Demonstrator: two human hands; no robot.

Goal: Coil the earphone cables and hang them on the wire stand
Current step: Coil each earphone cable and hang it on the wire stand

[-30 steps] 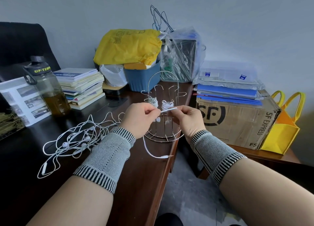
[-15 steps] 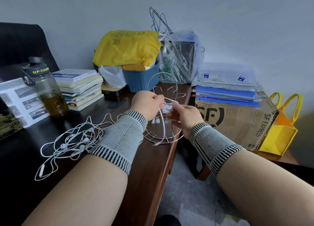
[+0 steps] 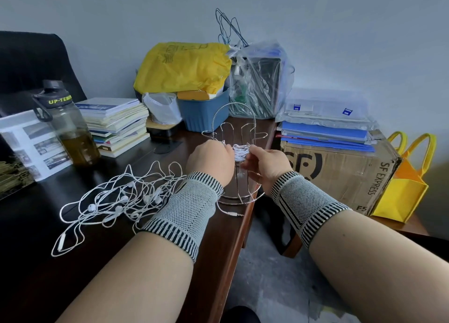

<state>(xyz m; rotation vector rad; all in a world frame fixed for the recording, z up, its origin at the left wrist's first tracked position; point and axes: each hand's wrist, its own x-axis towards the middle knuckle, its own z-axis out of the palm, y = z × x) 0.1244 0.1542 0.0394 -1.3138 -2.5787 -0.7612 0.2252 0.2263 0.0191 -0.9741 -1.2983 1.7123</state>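
Wire stand (image 3: 239, 152) stands at the worktop (image 3: 121, 262) edge. A coiled earphone cable (image 3: 241, 152) sits on one of its arms. Right hand (image 3: 266, 167) fingers pinch the coil; left hand (image 3: 210, 161) fingers curl at its left side. Tangled earphones (image 3: 116, 198) lie left of the stand.

Soft, even daylight; source not visible. Wall (image 3: 340, 30) evenly lit, grey-blue, no hard shadows. Dark desk (image 3: 36, 225) shows a faint sheen, no strong glare. Shadow pools under the desk edge on the floor (image 3: 267, 274). Wide-angle bending: forearms swell at the bottom corners, chair (image 3: 29, 62) leans at the left edge. Bottle (image 3: 65, 125) slightly soft; centre sharper.
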